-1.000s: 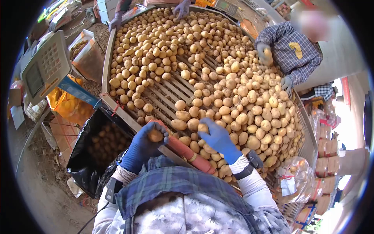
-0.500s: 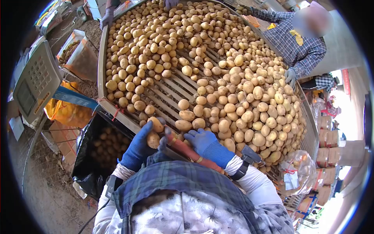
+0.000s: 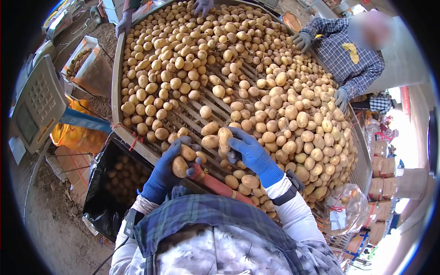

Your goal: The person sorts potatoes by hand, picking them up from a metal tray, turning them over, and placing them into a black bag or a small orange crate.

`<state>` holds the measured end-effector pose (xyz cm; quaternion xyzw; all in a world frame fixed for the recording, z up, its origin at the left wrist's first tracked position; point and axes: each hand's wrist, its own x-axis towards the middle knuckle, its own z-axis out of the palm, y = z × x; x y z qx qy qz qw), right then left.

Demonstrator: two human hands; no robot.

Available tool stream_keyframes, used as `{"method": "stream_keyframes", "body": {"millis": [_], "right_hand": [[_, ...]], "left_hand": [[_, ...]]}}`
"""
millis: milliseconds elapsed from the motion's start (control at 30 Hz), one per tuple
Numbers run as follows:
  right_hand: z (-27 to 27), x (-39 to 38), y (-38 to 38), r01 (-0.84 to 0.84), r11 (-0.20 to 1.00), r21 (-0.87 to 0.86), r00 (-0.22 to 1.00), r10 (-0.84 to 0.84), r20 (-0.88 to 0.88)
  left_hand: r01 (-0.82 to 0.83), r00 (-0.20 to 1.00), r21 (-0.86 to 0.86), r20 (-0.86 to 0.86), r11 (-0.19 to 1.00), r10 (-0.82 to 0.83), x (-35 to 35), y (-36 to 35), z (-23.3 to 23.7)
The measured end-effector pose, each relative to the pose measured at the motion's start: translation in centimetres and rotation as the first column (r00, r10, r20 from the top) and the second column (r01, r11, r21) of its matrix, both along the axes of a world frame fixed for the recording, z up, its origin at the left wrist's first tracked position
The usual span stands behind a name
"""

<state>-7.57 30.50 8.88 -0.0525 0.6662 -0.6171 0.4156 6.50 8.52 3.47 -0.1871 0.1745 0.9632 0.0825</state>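
Many yellow-brown potatoes (image 3: pixel 316 133) lie heaped on a slatted metal table (image 3: pixel 195 108). My left hand (image 3: pixel 167 167), in a blue glove, is closed around a few potatoes (image 3: pixel 179 167) at the table's near edge. Gripped between the fingers and thumb of my right hand (image 3: pixel 250 149), also blue-gloved, is an oblong potato (image 3: pixel 224 139), held above the slats. A red-wrapped bar (image 3: pixel 220 185) runs along the near edge, below both hands.
A black-lined bin (image 3: pixel 98 188) with potatoes stands at lower left, beside a scale display (image 3: pixel 36 105). A co-worker in a checked shirt (image 3: pixel 341 55) reaches in from the right. Another person's gloved hands (image 3: pixel 203 6) are at the far edge. A plastic bag (image 3: pixel 346 206) lies at right.
My right hand has lifted off the heap and now holds a potato. My left hand stays near the edge with potatoes. The co-worker's far hand has moved onto the table's edge.
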Motion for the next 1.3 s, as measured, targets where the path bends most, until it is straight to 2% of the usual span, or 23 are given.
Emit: {"method": "stream_keyframes", "body": {"millis": [67,133,200,267,333,367,400,467,500,533,567,600,667,767,867,900,967,1000,1067,1200,1233,1267,1300], "right_hand": [[0.2,0.0,0.0,0.076,0.976,-0.206,0.978,-0.033,0.204],[0.9,0.1,-0.4,0.097,0.965,-0.243,0.970,-0.038,0.239],[1.8,0.2,-0.7,0.124,0.952,-0.280,0.961,-0.044,0.275],[2.5,0.0,-1.0,-0.022,0.999,-0.040,1.000,0.022,0.022],[2.4,1.1,-2.3,-0.101,0.995,0.029,0.934,0.104,-0.342],[3.1,1.5,-2.2,-0.168,0.978,0.125,0.897,0.204,-0.391],[4.5,1.9,-2.6,-0.228,0.948,0.223,0.851,0.305,-0.427],[4.4,1.8,-1.6,-0.213,0.935,0.283,0.843,0.322,-0.430],[3.6,1.7,-0.4,-0.264,0.836,0.482,0.703,0.509,-0.497],[2.7,1.7,0.9,-0.266,0.699,0.664,0.531,0.681,-0.504],[1.5,2.4,2.4,-0.307,0.580,0.754,0.356,0.805,-0.475],[0.3,3.8,3.3,-0.307,0.579,0.755,0.358,0.805,-0.472],[-1.3,6.2,4.7,-0.155,0.266,0.951,0.001,0.963,-0.269],[-2.6,7.0,4.7,-0.073,0.327,0.942,-0.075,0.940,-0.332],[-1.2,5.3,4.0,-0.203,0.387,0.900,0.207,0.915,-0.347],[-0.8,4.6,3.7,-0.206,0.387,0.899,0.197,0.916,-0.349],[-0.1,3.1,2.9,-0.104,0.775,0.623,0.481,0.587,-0.651],[0.9,2.6,2.0,-0.105,0.777,0.621,0.476,0.588,-0.654],[3.5,2.2,-0.3,-0.217,0.906,0.363,0.726,0.398,-0.561],[5.0,0.2,-2.6,-0.212,0.900,0.381,0.734,0.404,-0.545],[3.1,-0.9,-2.5,-0.140,0.866,0.480,0.559,0.470,-0.683],[1.4,-1.5,-2.5,-0.143,0.865,0.481,0.557,0.472,-0.684],[-0.2,-1.9,-2.7,-0.123,0.795,0.594,0.434,0.581,-0.689]], "left_hand": [[-0.003,1.000,-0.086,-0.024,0.996,0.001,-0.3,0.2,0.6],[0.053,0.988,-0.543,-0.093,0.838,-0.123,-0.5,0.3,0.1],[0.092,0.988,-0.360,-0.081,0.928,-0.130,-0.9,0.2,0.6],[0.127,0.988,-0.162,-0.065,0.979,-0.139,-1.3,0.1,1.9],[0.063,0.950,-0.598,-0.210,0.799,-0.232,-1.8,0.4,3.2],[-0.125,0.903,-0.801,-0.336,0.585,-0.267,-2.2,1.1,2.3],[-0.109,0.904,-0.801,-0.326,0.589,-0.277,-2.2,1.1,1.3],[0.067,0.901,-0.731,-0.249,0.680,-0.356,-2.1,0.7,-0.1],[0.130,0.984,-0.286,-0.083,0.949,-0.160,-1.9,1.0,0.8],[0.130,0.984,-0.286,-0.082,0.949,-0.160,-1.9,0.7,0.0],[0.160,0.981,-0.049,-0.107,0.986,-0.165,-1.6,0.2,-1.4],[0.188,0.978,0.191,-0.131,0.963,-0.165,-1.5,-0.2,-2.4],[0.143,0.989,0.134,-0.048,0.981,-0.138,-1.4,-0.1,-2.4],[0.095,0.994,0.169,-0.070,0.981,-0.084,-1.5,0.2,-3.2],[0.104,0.994,0.110,-0.048,0.988,-0.100,-1.5,0.2,-1.9],[0.133,0.985,0.122,-0.125,0.984,-0.118,-1.6,-0.1,-1.7],[0.173,0.979,0.023,-0.117,0.985,-0.169,-1.0,-0.3,-0.6],[0.222,0.968,-0.072,-0.105,0.972,-0.228,-1.1,-0.2,0.2],[0.223,0.965,-0.081,-0.125,0.971,-0.232,-1.2,0.2,0.7],[0.269,0.952,0.042,-0.167,0.962,-0.258,-0.4,0.1,-0.2],[0.181,0.981,0.066,-0.088,0.981,-0.175,0.2,-0.2,-1.6],[0.092,0.996,0.084,-0.009,0.992,-0.092,0.7,-0.4,-2.9],[0.100,0.977,0.171,-0.204,0.980,-0.064,0.3,-0.6,-0.9]]}}
